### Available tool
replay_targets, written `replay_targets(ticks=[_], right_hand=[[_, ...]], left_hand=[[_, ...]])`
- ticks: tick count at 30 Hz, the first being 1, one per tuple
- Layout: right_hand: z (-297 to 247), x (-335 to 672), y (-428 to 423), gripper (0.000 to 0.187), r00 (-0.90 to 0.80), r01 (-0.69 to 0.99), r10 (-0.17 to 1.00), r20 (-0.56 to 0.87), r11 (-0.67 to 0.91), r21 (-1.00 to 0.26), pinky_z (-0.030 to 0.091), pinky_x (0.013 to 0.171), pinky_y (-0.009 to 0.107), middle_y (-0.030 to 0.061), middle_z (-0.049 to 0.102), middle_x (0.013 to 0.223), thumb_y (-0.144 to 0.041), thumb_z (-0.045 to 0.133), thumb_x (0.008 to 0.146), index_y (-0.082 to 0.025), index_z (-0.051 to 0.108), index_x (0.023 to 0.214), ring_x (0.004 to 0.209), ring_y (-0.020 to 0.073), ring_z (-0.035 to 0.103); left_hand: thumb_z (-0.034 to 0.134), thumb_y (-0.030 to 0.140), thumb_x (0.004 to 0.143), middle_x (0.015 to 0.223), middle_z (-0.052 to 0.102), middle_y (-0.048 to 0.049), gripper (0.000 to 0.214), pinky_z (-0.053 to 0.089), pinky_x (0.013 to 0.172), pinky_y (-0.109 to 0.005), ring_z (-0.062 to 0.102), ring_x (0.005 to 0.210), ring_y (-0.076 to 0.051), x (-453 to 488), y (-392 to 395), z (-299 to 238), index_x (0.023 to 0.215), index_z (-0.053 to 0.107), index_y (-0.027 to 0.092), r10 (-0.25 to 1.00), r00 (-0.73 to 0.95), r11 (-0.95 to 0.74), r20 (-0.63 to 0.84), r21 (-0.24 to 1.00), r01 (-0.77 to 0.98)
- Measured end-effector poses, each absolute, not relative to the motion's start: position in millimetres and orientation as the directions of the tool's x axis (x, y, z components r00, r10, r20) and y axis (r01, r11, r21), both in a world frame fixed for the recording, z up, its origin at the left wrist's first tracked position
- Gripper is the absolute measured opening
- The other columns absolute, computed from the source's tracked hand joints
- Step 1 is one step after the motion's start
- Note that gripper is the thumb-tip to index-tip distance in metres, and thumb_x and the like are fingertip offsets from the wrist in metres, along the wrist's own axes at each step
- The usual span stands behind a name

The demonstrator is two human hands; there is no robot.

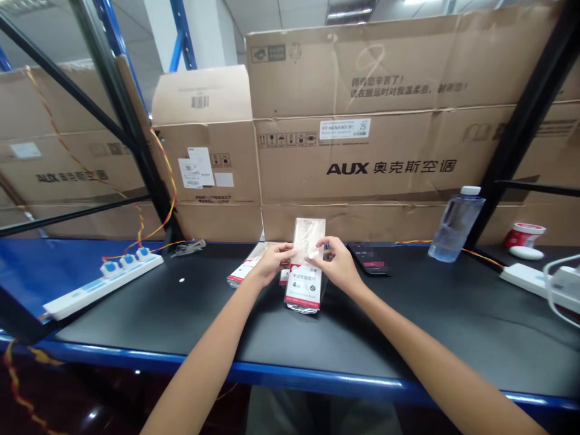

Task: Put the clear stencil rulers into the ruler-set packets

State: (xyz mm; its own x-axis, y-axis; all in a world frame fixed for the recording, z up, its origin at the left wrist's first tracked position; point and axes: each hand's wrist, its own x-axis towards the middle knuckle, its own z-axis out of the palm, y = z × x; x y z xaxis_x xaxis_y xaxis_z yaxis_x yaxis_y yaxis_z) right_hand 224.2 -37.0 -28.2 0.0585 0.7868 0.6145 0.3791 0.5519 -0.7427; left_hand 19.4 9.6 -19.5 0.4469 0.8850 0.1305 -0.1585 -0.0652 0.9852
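Note:
A flat clear packet holding a ruler set (pixel 304 290), with a white and red printed card, stands nearly upright above the table in front of me. My left hand (pixel 274 264) is closed on its left edge. My right hand (pixel 336 264) is closed in a pinch at the right side of the packet's upper part, thumb and forefinger near a small whitish spot that I cannot make out. Behind my left hand lie more ruler set packets (pixel 240 273) of the same kind, partly hidden by my fingers and the held one.
A dark phone (pixel 370 258) lies right of my right hand. Farther right are a water bottle (pixel 457 225), a red and white tub (pixel 524 235) and a white power strip (pixel 539 289). Another power strip (pixel 106 284) is at left. Large cardboard boxes (pixel 389 139) wall the back.

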Motion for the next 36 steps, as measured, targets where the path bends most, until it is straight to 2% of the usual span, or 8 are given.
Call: replay_targets(ticks=[4,9,14,21,23,28,32,36], right_hand=[[-33,227,-33,0.045,-0.002,0.447,0.869,0.495,0.444,-0.777,0.053,0.065,0.033,0.0016,0.066,0.093,-0.043,0.085,0.063,-0.023,0.055,0.091,0.074,0.0201,0.064],[-33,234,-28,0.032,-0.001,0.436,0.879,0.478,0.430,-0.791,0.054,0.065,0.031,0.0006,0.070,0.091,-0.030,0.077,0.066,-0.023,0.059,0.090,0.076,0.0206,0.066],[-30,244,-22,0.026,0.099,0.390,0.887,0.451,0.382,-0.838,0.058,0.061,0.032,0.0057,0.069,0.109,-0.024,0.065,0.071,-0.022,0.060,0.096,0.065,0.0159,0.068],[-32,271,-10,0.024,0.220,0.419,0.896,0.386,0.271,-0.867,0.061,0.064,0.033,0.0086,0.073,0.103,-0.020,0.060,0.073,-0.021,0.060,0.097,0.066,0.0189,0.074],[-34,279,-6,0.022,0.252,0.482,0.897,0.364,0.210,-0.850,0.060,0.070,0.034,0.0090,0.075,0.098,-0.019,0.060,0.073,-0.019,0.062,0.094,0.069,0.0204,0.074],[-42,291,0,0.019,0.254,0.667,0.916,0.312,0.068,-0.742,0.053,0.086,0.035,0.0096,0.078,0.091,-0.019,0.068,0.067,-0.019,0.071,0.085,0.095,0.0281,0.072],[-45,290,1,0.023,0.180,0.753,0.944,0.276,0.048,-0.656,0.053,0.085,0.035,0.0100,0.078,0.093,-0.022,0.071,0.073,-0.017,0.074,0.096,0.092,0.0255,0.072],[-46,285,2,0.031,0.121,0.802,0.953,0.276,0.070,-0.593,0.052,0.092,0.039,0.0132,0.076,0.105,-0.025,0.070,0.082,-0.013,0.070,0.110,0.098,0.0235,0.071]], left_hand=[[0.086,0.036,0.069,0.084,0.068,-0.0038,0.037,0.046,0.070,-0.027,0.063,0.072,-0.014,19,4,-18,0.097,0.072,0.015,0.850,0.514,-0.071,0.118,0.991,-0.110],[0.090,0.020,0.059,0.085,0.069,-0.0048,0.053,0.048,0.073,-0.030,0.066,0.082,-0.019,22,0,-17,0.109,0.070,0.016,0.821,0.557,-0.119,0.130,0.991,-0.056],[0.086,0.017,0.060,0.084,0.070,-0.0056,0.046,0.044,0.064,-0.027,0.065,0.074,-0.017,16,8,-16,0.102,0.069,0.015,0.883,0.447,-0.147,0.140,0.989,-0.020],[0.081,0.018,0.062,0.092,0.075,-0.0092,0.036,0.049,0.071,-0.028,0.069,0.084,-0.021,2,21,-21,0.097,0.070,0.015,0.954,0.283,-0.112,0.102,0.994,0.019],[0.079,0.018,0.062,0.086,0.075,-0.0092,0.034,0.048,0.068,-0.028,0.068,0.078,-0.020,0,25,-25,0.095,0.072,0.014,0.961,0.260,-0.113,0.094,0.992,0.058],[0.078,0.017,0.063,0.069,0.070,-0.0054,0.025,0.041,0.058,-0.026,0.061,0.062,-0.017,0,35,-37,0.087,0.073,0.013,0.968,0.209,-0.172,0.138,0.972,0.157],[0.079,0.020,0.064,0.065,0.066,-0.0008,0.033,0.042,0.059,-0.027,0.060,0.060,-0.018,1,39,-45,0.096,0.073,0.015,0.960,0.219,-0.221,0.175,0.953,0.209],[0.083,0.018,0.059,0.069,0.065,0.0011,0.042,0.043,0.062,-0.027,0.061,0.065,-0.019,1,41,-48,0.099,0.071,0.018,0.963,0.178,-0.245,0.201,0.929,0.279]])
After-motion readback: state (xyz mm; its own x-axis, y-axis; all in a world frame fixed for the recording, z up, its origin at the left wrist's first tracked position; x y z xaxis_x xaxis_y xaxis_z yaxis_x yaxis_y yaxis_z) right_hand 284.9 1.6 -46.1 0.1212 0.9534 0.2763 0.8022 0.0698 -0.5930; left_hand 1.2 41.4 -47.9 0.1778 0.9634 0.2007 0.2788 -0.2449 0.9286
